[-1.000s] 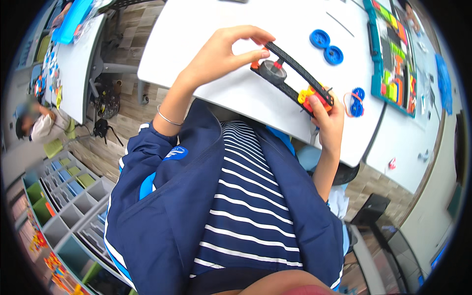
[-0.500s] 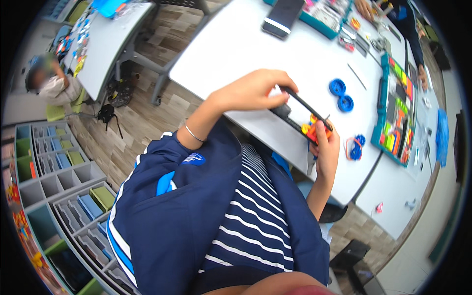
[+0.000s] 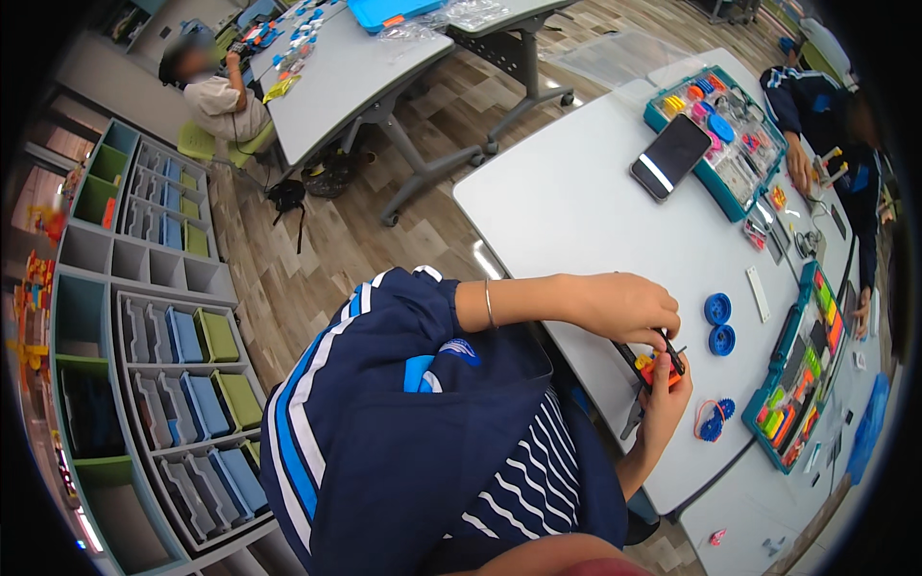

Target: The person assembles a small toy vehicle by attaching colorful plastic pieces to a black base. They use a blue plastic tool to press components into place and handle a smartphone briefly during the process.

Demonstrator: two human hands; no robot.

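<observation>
Close to the table's near edge, my hands hold a small building-kit model (image 3: 648,369) of black beams with orange and yellow parts. From the left, my left hand (image 3: 619,305) reaches across, fingers bent down over a black beam at the model's upper end. My right hand (image 3: 661,413) grips the orange end from below, its thumb up against it. My fingers cover much of the model. Two blue wheels (image 3: 717,308) lie just right of the hands. Nearer me are blue gears (image 3: 716,420) with a reddish rubber band.
On the white table (image 3: 576,211) lie a phone (image 3: 670,156) and a white strip (image 3: 758,294). Two teal parts boxes (image 3: 768,386) stand at the back and right. Another person's hand (image 3: 798,165) is at the far right. Tray shelves (image 3: 197,350) line the left side.
The view has swung, so the table appears lower. My left hand has moved along the model, closer to my right hand. The right hand keeps its grip on the orange end.
</observation>
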